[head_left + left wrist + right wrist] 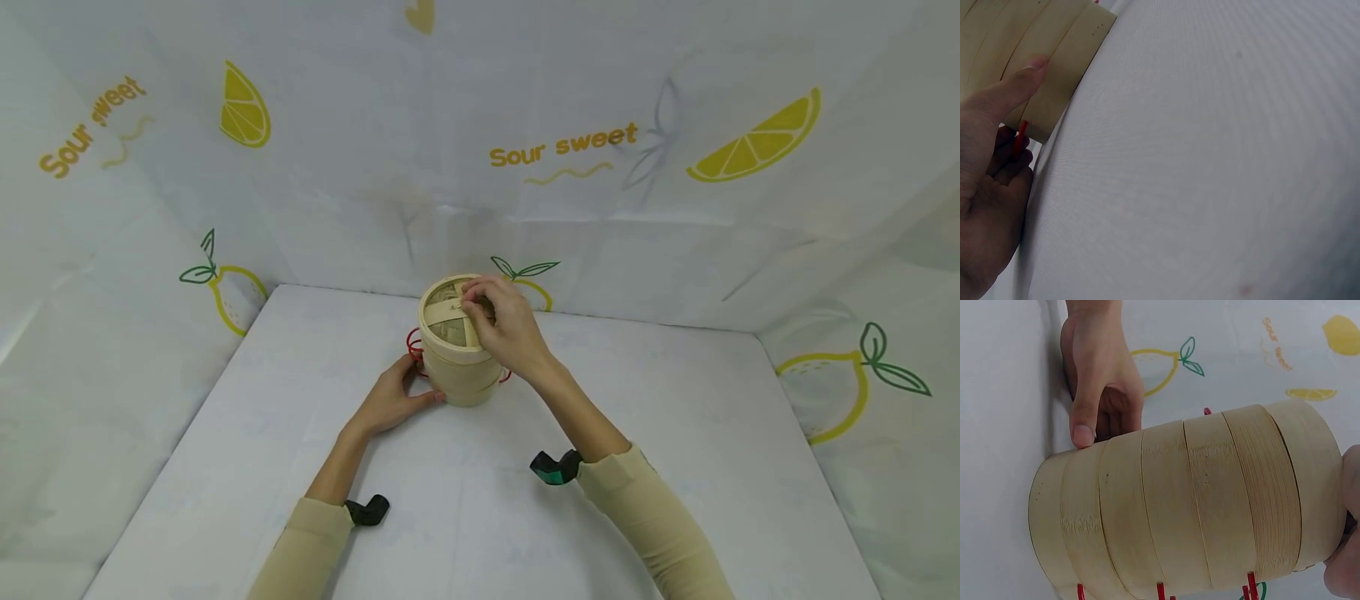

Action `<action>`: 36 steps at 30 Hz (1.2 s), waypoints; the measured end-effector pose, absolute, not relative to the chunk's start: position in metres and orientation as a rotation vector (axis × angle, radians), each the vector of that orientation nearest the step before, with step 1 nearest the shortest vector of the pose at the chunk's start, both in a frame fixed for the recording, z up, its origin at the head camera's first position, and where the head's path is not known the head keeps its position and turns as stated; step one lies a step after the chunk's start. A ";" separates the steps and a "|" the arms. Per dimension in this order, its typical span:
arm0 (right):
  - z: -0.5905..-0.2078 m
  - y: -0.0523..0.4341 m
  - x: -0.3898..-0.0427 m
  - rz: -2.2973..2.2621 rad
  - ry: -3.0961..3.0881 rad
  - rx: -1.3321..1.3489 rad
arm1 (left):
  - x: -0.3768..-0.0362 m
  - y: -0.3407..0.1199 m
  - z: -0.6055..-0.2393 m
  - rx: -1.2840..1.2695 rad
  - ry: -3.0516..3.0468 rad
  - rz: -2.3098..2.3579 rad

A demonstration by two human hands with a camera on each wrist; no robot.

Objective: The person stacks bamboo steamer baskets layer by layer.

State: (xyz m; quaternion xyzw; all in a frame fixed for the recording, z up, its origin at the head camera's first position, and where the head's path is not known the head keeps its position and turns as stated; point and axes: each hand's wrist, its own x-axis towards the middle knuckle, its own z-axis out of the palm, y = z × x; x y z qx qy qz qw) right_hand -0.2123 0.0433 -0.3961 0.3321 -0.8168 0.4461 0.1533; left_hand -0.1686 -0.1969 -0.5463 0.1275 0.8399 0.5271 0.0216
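Observation:
A stack of bamboo steamer baskets [462, 379] stands upright on the table, several tiers tall, with red cord loops [414, 342] on its sides. A round woven lid [447, 327] tops it, crossed by pale bamboo strips. My left hand [392, 398] holds the stack low on its left side. In the left wrist view the thumb [1019, 87] of that hand lies across the lower tiers, fingers behind by a red loop [1021, 139]. From above, my right hand [510, 323] pinches the strip at the lid's middle; the right wrist view shows only part of that hand.
The white-covered table [450, 508] carries the stack near its back edge. Behind and beside it hangs a white sheet [360, 158] printed with lemons and lettering. Black devices [555, 468] are worn at both wrists, by the sleeve cuffs.

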 end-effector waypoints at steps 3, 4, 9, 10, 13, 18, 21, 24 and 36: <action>-0.396 0.043 -0.212 1.278 -2.345 0.950 | -0.168 -0.197 -0.546 0.389 2.600 1.634; -0.396 0.042 -0.213 1.277 -2.345 0.949 | -0.169 -0.198 -0.545 0.388 2.601 1.635; -0.396 0.041 -0.213 1.268 -2.342 0.945 | -0.169 -0.199 -0.545 0.400 2.607 1.641; -0.396 0.041 -0.213 1.265 -2.342 0.943 | -0.170 -0.199 -0.545 0.404 2.607 1.643; -0.397 0.041 -0.214 1.258 -2.341 0.942 | -0.169 -0.199 -0.545 0.409 2.602 1.647; -0.397 0.042 -0.214 1.248 -2.341 0.946 | -0.169 -0.198 -0.545 0.392 2.592 1.641; -0.397 0.042 -0.214 1.242 -2.343 0.943 | -0.169 -0.198 -0.546 0.391 2.592 1.637; -0.397 0.042 -0.214 1.243 -2.338 0.941 | -0.170 -0.198 -0.547 0.395 2.602 1.629; -0.401 0.045 -0.215 1.301 -2.241 0.932 | -0.174 -0.199 -0.547 0.401 2.595 1.618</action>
